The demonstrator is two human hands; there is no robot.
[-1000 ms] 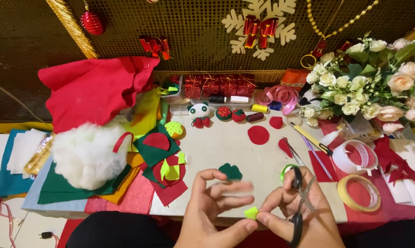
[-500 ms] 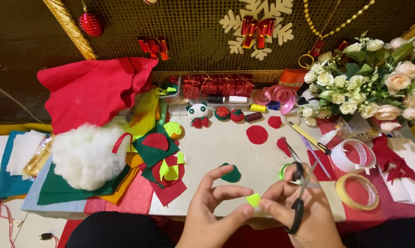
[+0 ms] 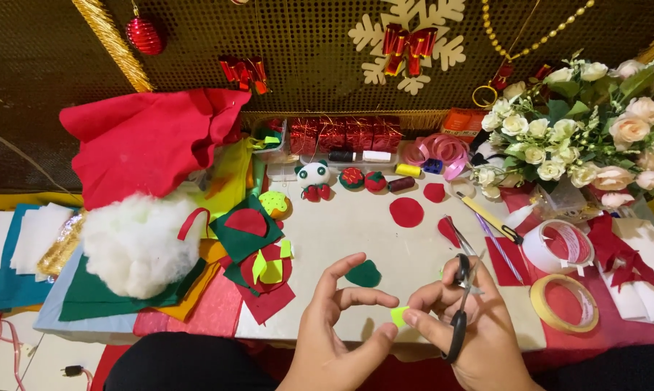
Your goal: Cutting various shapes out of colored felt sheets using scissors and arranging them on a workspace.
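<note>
My right hand (image 3: 471,329) holds black-handled scissors (image 3: 458,311) looped on its fingers and pinches a small lime-green felt piece (image 3: 399,316) at its fingertips. My left hand (image 3: 338,329) is beside it, fingers spread and curled, fingertips close to the green piece; I cannot tell whether they touch it. A dark green felt shape (image 3: 363,274) lies on the white table (image 3: 356,224) just beyond both hands.
Stacked felt sheets (image 3: 251,253), white stuffing (image 3: 135,242) and red cloth (image 3: 149,141) lie at left. Red felt circles (image 3: 406,212), small felt toys (image 3: 314,177), thread spools (image 3: 408,171), tape rolls (image 3: 564,303), pens (image 3: 490,217) and a rose bouquet (image 3: 595,137) crowd the right.
Both hands have shifted slightly right and up. The lime-green piece now sits at my right fingertips, and my left fingers have spread wider.
</note>
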